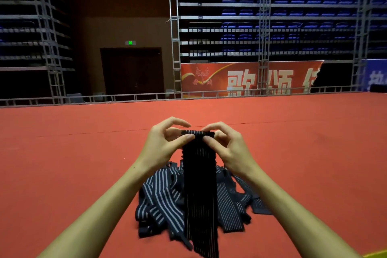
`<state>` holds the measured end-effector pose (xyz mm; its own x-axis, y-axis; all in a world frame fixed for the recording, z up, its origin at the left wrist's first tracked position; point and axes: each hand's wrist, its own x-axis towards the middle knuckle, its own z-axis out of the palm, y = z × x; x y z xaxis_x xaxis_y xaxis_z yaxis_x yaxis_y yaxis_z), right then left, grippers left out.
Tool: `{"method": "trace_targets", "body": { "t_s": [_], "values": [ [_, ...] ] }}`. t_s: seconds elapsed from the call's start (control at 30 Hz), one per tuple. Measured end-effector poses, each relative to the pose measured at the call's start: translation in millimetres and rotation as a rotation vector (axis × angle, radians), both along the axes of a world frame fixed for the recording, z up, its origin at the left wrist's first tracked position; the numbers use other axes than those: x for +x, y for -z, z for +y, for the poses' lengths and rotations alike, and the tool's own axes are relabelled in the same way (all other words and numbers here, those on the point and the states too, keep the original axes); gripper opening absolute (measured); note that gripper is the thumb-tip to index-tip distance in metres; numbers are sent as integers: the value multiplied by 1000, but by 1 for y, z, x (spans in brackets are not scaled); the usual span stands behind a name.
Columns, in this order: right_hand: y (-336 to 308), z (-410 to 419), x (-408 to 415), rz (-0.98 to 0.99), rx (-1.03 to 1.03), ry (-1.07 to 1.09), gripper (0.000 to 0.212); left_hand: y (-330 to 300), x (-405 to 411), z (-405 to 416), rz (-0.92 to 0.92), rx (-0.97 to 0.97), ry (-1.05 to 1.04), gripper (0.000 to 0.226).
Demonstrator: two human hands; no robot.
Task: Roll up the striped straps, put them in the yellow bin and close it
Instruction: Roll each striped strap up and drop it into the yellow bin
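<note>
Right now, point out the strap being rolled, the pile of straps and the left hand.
strap being rolled (200,184): head view, on the hanging length below the hands.
pile of straps (159,201): head view, on a striped band at the left of the heap.
left hand (165,144): head view, middle of the hand.

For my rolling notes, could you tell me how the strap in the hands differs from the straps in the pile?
The held strap hangs straight, its top end pinched by both hands; the pile of straps lies crumpled on the red floor. The held strap looks darker, its stripes fainter. Both are dark and striped.
</note>
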<state>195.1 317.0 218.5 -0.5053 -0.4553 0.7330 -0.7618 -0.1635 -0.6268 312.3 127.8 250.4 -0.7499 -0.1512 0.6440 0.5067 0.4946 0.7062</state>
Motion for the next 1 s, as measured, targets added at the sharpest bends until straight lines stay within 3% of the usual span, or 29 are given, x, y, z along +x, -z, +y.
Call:
{"method": "trace_targets", "body": {
  "t_s": [0.13,0.43,0.63,0.83,1.0],
  "values": [
    [0,-14,-4,-35,-48,-66,17,2,-3,-10,-85,59,47,21],
    [-10,-27,-13,-199,-16,-159,14,-3,-14,-31,-42,60,66,30],
    [-8,-30,-23,-127,11,-109,13,7,-23,-39,-12,42,-14,23],
    [0,-34,-28,-70,-20,-88,19,12,-23,-36,-82,40,38,16],
    [1,-28,-26,-172,25,-110,13,12,-27,-37,-43,19,45,15]
  ]
}}
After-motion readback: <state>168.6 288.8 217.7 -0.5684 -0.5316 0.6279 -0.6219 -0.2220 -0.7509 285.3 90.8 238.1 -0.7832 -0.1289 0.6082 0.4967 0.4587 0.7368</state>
